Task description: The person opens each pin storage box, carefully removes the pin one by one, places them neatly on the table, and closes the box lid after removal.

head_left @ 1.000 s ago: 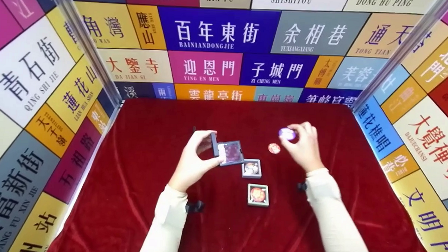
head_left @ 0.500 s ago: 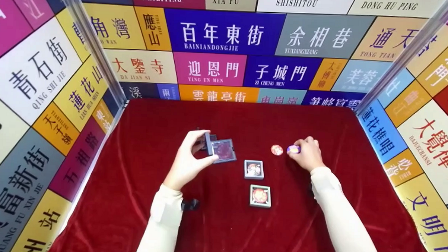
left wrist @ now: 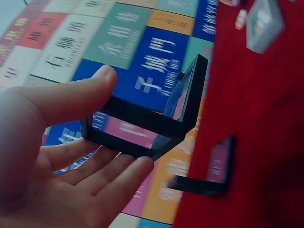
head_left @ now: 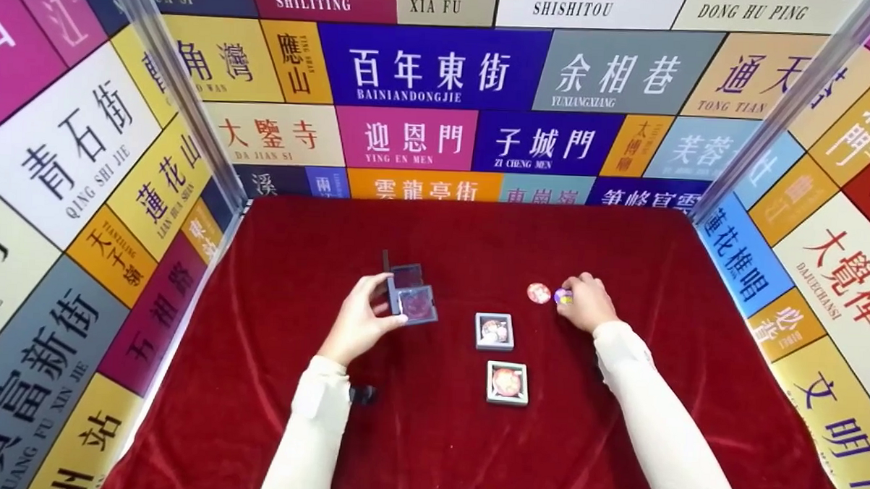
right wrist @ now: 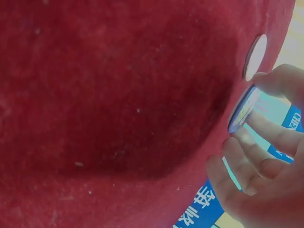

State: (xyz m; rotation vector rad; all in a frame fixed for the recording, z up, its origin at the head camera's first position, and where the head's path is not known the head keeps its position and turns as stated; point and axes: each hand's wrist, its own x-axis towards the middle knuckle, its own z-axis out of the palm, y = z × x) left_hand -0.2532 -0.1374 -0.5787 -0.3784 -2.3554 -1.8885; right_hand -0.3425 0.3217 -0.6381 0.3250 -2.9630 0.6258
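My left hand (head_left: 360,321) grips a dark hinged display case (head_left: 418,304) by one frame, thumb on one edge and fingers on the other. The case's two clear-windowed halves stand apart at an angle. A second dark hinged case (head_left: 407,275) stands unfolded on the cloth just behind it. My right hand (head_left: 589,302) pinches a purple round badge (head_left: 563,297) at its rim, low at the cloth. In the right wrist view, the thumb and fingers are at opposite edges of this badge (right wrist: 243,110). A red-and-white round badge (head_left: 539,293) lies just to its left.
A grey square case (head_left: 478,333) with a round badge inside lies between the hands. Nearer the front is a pale green-edged square case (head_left: 490,384), also holding a badge. Red cloth (head_left: 428,447) covers the table. Printed panels (head_left: 427,63) wall the back and sides.
My left hand has moved left and down with the dark case, away from the grey case. The right hand has lowered the purple badge to the cloth beside the red-and-white one.
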